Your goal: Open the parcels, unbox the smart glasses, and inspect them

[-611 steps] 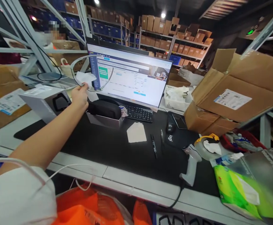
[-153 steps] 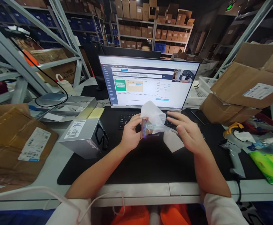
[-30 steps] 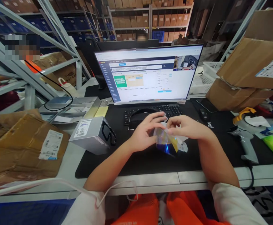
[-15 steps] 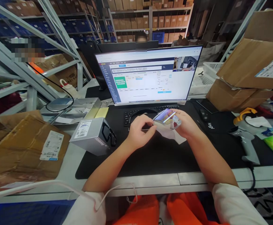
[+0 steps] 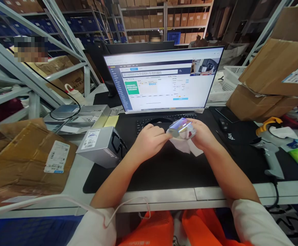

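Note:
My right hand [image 5: 199,134] is closed round a shiny, curved, see-through lens piece [image 5: 181,128] with a blue-purple mirror tint, held above the black desk mat [image 5: 164,174]. A white sheet [image 5: 183,145], thin like paper or cloth, hangs below the piece. My left hand [image 5: 151,140] is closed, fingertips together at the left edge of the lens piece; whether they pinch a bit of it is hard to see. Left of that hand stands a grey box [image 5: 100,148] with a white label and a picture of dark glasses on its side.
Behind my hands are a keyboard [image 5: 140,126] and a lit monitor [image 5: 161,89]. Cardboard boxes stand left [image 5: 31,160] and right [image 5: 274,65]. On the right lie a mouse [image 5: 223,125], a phone [image 5: 228,114] and a barcode scanner [image 5: 269,153]. A co-worker [image 5: 31,51] is at far left.
My left hand has turned, its back now more upward, with its fingers drawn together at the lens piece's left edge. The lens piece has tilted slightly; my right hand stays nearly in place.

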### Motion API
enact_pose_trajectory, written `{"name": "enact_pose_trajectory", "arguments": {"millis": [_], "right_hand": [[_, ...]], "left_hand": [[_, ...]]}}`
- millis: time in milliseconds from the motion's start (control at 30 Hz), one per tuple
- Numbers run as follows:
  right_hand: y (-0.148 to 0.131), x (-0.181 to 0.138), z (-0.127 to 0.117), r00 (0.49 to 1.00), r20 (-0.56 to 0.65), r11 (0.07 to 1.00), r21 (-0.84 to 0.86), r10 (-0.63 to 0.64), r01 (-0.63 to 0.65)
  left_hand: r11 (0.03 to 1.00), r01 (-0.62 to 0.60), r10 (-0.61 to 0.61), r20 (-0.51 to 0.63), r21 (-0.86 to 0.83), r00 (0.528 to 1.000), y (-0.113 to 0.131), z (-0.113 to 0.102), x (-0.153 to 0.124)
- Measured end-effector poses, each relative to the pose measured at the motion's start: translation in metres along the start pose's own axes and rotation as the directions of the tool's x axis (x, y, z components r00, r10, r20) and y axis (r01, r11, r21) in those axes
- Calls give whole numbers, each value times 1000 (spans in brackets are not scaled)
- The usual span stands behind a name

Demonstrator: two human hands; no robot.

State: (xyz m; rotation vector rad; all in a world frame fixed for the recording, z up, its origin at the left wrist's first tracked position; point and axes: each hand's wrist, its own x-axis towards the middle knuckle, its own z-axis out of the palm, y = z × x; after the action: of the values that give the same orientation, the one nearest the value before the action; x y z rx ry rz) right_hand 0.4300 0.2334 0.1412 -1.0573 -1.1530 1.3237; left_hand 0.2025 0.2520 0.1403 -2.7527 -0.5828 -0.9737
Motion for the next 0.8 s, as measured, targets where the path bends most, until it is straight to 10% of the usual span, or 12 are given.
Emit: {"name": "enact_pose_trajectory", "arguments": {"millis": [333,800], "right_hand": [[18,8,10,954,33,913,-282,-297,294],[-10,-4,-10,969,236,888,-427,-74,171]], "left_hand": [[997,47,-44,-51,56,998,3,-6,0],[997,48,-53,106,54,993,4,-22,0]]}}
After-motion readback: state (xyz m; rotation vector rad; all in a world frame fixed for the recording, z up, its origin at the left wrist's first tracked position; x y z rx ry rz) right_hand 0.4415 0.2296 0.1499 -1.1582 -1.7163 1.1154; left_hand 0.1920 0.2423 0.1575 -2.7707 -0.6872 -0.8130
